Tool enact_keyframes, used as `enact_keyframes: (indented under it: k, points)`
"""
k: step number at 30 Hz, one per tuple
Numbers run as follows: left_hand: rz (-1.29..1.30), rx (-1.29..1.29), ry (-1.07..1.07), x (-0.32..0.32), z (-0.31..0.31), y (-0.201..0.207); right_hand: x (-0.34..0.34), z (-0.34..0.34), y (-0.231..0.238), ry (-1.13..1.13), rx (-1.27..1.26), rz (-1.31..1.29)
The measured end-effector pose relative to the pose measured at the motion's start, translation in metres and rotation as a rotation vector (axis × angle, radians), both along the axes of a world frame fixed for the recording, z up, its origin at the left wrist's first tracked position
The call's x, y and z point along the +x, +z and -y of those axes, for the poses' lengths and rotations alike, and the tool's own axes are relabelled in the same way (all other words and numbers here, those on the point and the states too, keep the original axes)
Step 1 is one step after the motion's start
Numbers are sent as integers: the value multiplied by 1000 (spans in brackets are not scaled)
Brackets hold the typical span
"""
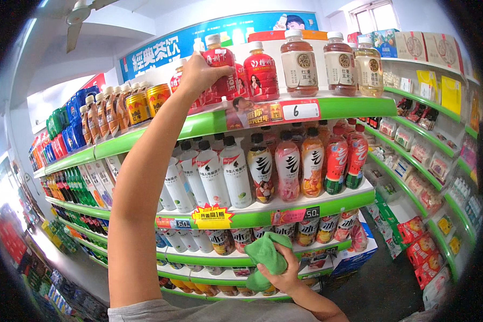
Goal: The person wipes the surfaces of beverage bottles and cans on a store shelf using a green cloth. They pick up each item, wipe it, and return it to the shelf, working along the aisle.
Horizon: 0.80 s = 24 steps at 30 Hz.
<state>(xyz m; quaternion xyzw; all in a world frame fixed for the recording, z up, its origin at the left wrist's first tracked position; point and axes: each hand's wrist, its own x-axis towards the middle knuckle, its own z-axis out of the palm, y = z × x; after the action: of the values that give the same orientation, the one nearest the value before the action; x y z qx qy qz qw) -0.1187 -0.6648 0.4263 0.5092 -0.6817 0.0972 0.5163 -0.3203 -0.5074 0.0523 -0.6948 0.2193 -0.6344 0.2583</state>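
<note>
The green cloth [267,253] looks matt, the red bottle [219,56] glossy plastic, and the green shelf edging [354,106] smooth.

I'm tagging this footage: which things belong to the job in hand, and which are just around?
Job in hand:
red bottle, held by the left hand
green cloth, held by the right hand

Just around:
white bottles
gold cans
ceiling fan

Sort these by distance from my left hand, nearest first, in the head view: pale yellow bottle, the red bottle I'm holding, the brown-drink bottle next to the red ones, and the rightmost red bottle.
From your left hand:
1. Held red bottle, touching your fingers.
2. Rightmost red bottle, just right.
3. Brown-drink bottle, further right.
4. Pale yellow bottle, rightmost.
</note>
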Motion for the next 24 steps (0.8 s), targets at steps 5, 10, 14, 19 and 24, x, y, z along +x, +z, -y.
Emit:
enact_keyframes:
  k: [5, 10, 14, 19, 24]
  points:
    - [32, 96, 138, -4, 1, -4, -1, -1, 0, 7, 25, 25]
    - [42, 155, 149, 5, 12, -12, -2, -3, 3, 39, 43, 46]
    - [64, 230, 164, -1, 10, -7, -2, -3, 0, 91, 110, 83]
    - [73, 178, 221, -4, 5, -10, -3, -5, -1, 100, 136, 75]
    - [356, -67, 411, -17, -24, -11, -3, -5, -6, 82, 129, 72]
